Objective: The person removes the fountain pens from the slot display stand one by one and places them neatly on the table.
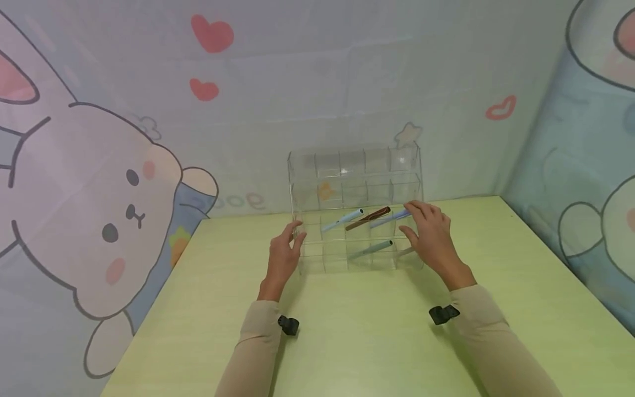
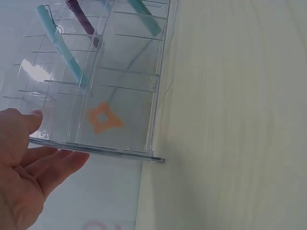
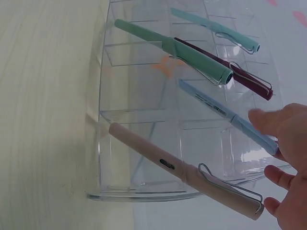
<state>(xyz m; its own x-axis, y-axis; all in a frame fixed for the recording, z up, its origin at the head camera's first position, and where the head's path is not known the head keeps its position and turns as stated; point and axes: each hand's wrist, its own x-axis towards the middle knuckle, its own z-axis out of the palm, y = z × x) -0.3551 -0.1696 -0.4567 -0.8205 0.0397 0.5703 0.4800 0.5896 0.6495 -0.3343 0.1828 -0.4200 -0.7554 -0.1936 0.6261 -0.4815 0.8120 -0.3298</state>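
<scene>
A clear plastic rack point(image 1: 310, 242) with several compartments stands against the wall, pens leaning in it. My left hand point(image 1: 284, 256) grips its left side panel, thumb on one face and fingers point(image 2: 62, 167) on the other. By the right side, my right hand point(image 1: 434, 234) surrounds the upper end of a pale blue pen point(image 3: 211, 105), with thumb and fingers apart. A beige pen point(image 3: 163, 160) with a wire clip leans in the lower right compartment, its cap end near those fingers. A green pen point(image 1: 372, 249), a light blue pen point(image 1: 342, 219) and a dark brown pen point(image 1: 367, 218) lean farther left.
The rack stands at the back of a pale yellow-green table point(image 1: 347, 331). Behind it hangs a printed cloth point(image 1: 357, 82) with hearts and cartoon animals. A small black camera sits on each wrist, the left camera point(image 1: 289, 325) and the right camera point(image 1: 444, 315).
</scene>
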